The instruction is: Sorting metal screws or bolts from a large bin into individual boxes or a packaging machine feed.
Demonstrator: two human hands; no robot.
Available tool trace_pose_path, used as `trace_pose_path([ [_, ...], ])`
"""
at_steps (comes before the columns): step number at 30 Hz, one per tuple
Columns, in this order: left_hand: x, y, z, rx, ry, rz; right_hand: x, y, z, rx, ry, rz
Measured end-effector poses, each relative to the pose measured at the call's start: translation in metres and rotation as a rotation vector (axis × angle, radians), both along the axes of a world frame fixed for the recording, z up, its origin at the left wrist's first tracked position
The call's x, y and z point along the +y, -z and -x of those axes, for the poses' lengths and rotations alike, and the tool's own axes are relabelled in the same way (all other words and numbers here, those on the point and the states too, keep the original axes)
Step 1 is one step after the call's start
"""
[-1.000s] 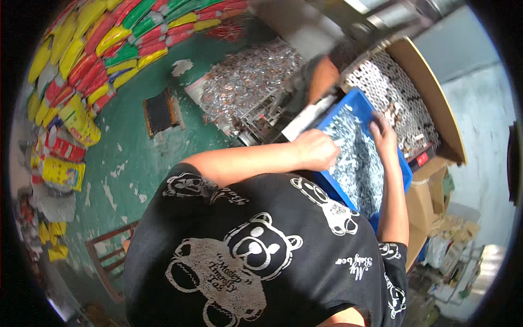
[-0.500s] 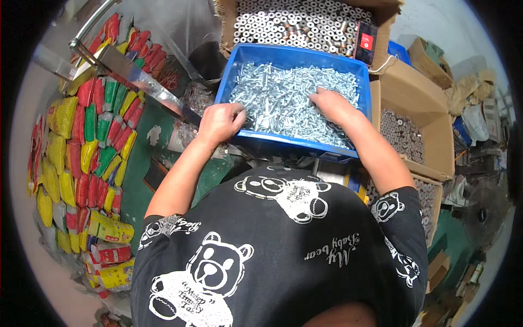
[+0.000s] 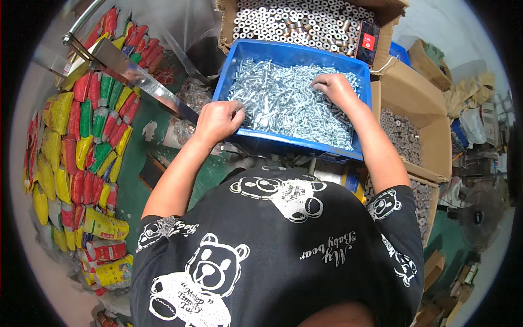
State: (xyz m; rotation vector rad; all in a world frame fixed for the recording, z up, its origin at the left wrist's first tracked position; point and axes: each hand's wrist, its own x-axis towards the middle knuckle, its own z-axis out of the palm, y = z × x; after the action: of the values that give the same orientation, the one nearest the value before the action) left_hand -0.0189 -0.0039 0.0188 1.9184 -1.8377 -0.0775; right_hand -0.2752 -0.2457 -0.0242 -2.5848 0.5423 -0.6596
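A blue plastic bin [image 3: 305,146] in front of me holds a heap of small silvery screws [image 3: 289,103]. My left hand [image 3: 219,121] is at the bin's left front corner, over the rim. Its fingers are curled together with the tips toward the screws, and what they hold, if anything, is hidden. Inside the bin, right of the middle, my right hand [image 3: 335,88] is just over the heap. Thumb and fingers are pinched together there, and whatever lies between them is too small to make out.
Behind the bin stands a cardboard box [image 3: 226,27] of white-faced ring-shaped parts. To the right, another carton [image 3: 436,147] holds similar parts. A metal frame [image 3: 136,82] reaches in from the left, near stacked red, yellow and green packets [image 3: 81,147]. A fan [image 3: 479,215] is at far right.
My right hand has risen slightly away from the screws, its fingers now showing more. The left hand stays at the bin's corner. The whole view has shifted a little.
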Motion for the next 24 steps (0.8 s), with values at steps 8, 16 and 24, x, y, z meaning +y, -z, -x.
trace_pose_path([
  [8,0.0,0.006,-0.006,0.008,0.044,0.072,-0.021,-0.011,-0.004,-0.384,0.293,-1.473],
  [16,0.008,0.01,-0.016,0.106,0.042,0.117,0.018,-0.002,-0.144,0.693,0.341,0.082],
  [24,0.003,0.025,-0.019,0.238,0.232,0.142,-0.018,-0.013,-0.086,0.284,0.246,0.225],
])
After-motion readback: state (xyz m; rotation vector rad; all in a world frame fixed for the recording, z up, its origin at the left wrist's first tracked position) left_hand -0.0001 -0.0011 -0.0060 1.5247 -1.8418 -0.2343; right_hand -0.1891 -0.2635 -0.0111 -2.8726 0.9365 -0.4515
